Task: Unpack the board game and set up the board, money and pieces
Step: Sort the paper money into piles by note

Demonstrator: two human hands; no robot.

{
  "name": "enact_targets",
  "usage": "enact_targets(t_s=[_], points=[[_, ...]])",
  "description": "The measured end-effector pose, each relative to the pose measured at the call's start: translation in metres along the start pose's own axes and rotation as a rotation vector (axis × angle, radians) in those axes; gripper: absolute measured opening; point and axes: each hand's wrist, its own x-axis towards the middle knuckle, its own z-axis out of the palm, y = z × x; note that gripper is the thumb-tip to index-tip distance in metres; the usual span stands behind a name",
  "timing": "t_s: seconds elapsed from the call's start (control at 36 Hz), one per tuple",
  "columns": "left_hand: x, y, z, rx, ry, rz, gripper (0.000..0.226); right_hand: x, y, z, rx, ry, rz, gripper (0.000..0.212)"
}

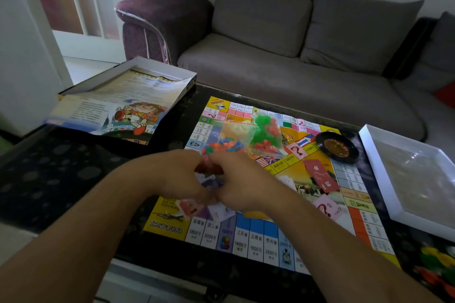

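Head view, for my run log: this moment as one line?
board unfolded | hands together, item unclear | piece bags sealed

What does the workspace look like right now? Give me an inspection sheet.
Surface: dark patterned table, mostly covered by the open game board.
Job's things: two clear bags of plastic pieces on the board; roulette wheel at its right edge; red card deck and pink card deck on the centre; loose paper money under the hands.
Clutter: box lid with a rules sheet at left; white box tray at right; loose coloured pieces at bottom right.
Hands: left hand and right hand together over the board, pinching something small; contents unclear.
Cables: nothing seen.
Surroundings: grey sofa behind the table.
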Motion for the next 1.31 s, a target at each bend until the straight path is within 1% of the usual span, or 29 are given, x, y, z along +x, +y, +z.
enact_targets(t_s=[0.06,0.11,0.19,0.33,0.39,0.44,0.5,0.53,0.58,0.64,0.69,0.72,0.75,0.81,0.86,1.0,1.06,1.11,1.14,1.19,1.22,1.25,1.28,1.31], points=[[0.002,-0.003,-0.002,-0.04,0.022,0.031,0.035,0.003,-0.005,-0.01,-0.061,-0.013,-0.039,0.039],[0.002,-0.004,-0.006,-0.074,0.006,0.026,0.031,0.004,-0.012,-0.021,-0.117,-0.025,-0.087,0.037],[0.001,-0.01,-0.013,-0.161,-0.052,0.017,0.02,0.004,-0.021,-0.036,-0.164,-0.019,-0.135,0.041],[-0.006,-0.022,-0.01,-0.614,-0.079,-0.029,0.02,0.003,-0.028,-0.048,-0.117,0.039,-0.189,0.058],[-0.007,-0.022,-0.01,-0.736,-0.111,-0.01,0.018,0.001,-0.027,-0.046,-0.084,0.107,-0.178,0.065],[-0.006,-0.023,-0.012,-0.804,-0.141,0.024,0.024,-0.002,-0.024,-0.041,-0.04,0.221,-0.117,0.069],[-0.004,-0.026,-0.014,-0.867,-0.114,0.027,0.031,-0.005,-0.022,-0.035,0.048,0.335,0.003,0.074],[-0.003,-0.028,-0.015,-0.905,-0.092,0.042,0.03,-0.007,-0.021,-0.033,0.133,0.367,0.085,0.078],[-0.002,-0.029,-0.017,-0.998,-0.062,0.093,0.025,-0.01,-0.019,-0.03,0.362,0.345,0.246,0.077],[-0.002,-0.029,-0.017,-1.061,-0.04,0.131,0.022,-0.013,-0.016,-0.028,0.593,0.257,0.344,0.061],[-0.002,-0.028,-0.018,-1.049,-0.03,0.152,0.022,-0.015,-0.013,-0.027,0.807,0.229,0.354,0.042],[-0.002,-0.027,-0.018,-1.033,-0.044,0.159,0.024,-0.016,-0.012,-0.028,0.844,0.245,0.335,0.034],[-0.003,-0.027,-0.018,-1.022,-0.073,0.166,0.029,-0.017,-0.01,-0.029,0.84,0.264,0.315,0.027],[-0.003,-0.026,-0.019,-1.011,-0.149,0.164,0.05,-0.018,-0.008,-0.031,0.778,0.288,0.285,0.016],[-0.002,-0.026,-0.021,-1.002,-0.177,0.137,0.065,-0.017,-0.008,-0.035,0.685,0.298,0.265,0.013],[0.0,-0.022,-0.019,-0.99,-0.146,0.085,0.066,-0.014,-0.01,-0.044,0.413,0.317,0.188,0.017],[-0.001,-0.017,-0.016,-0.997,-0.112,0.042,0.063,-0.013,-0.014,-0.045,0.304,0.306,0.139,0.017],[-0.001,-0.011,-0.012,-1.017,-0.083,0.007,0.05,-0.013,-0.018,-0.044,0.279,0.303,0.097,0.02],[-0.001,-0.009,-0.011,-1.03,-0.064,-0.007,0.043,-0.013,-0.019,-0.043,0.29,0.31,0.084,0.024],[0.0,-0.006,-0.011,-1.069,-0.008,-0.034,0.03,-0.014,-0.022,-0.04,0.306,0.337,0.081,0.041],[0.001,-0.006,-0.012,-1.089,0.024,-0.043,0.027,-0.014,-0.021,-0.039,0.342,0.347,0.096,0.049],[0.002,-0.007,-0.013,-1.104,0.06,-0.052,0.026,-0.013,-0.021,-0.036,0.394,0.35,0.129,0.054],[0.003,-0.008,-0.014,-1.113,0.103,-0.067,0.025,-0.014,-0.021,-0.034,0.428,0.345,0.168,0.052],[0.004,-0.01,-0.016,-1.114,0.153,-0.089,0.025,-0.015,-0.019,-0.029,0.409,0.328,0.197,0.045]])
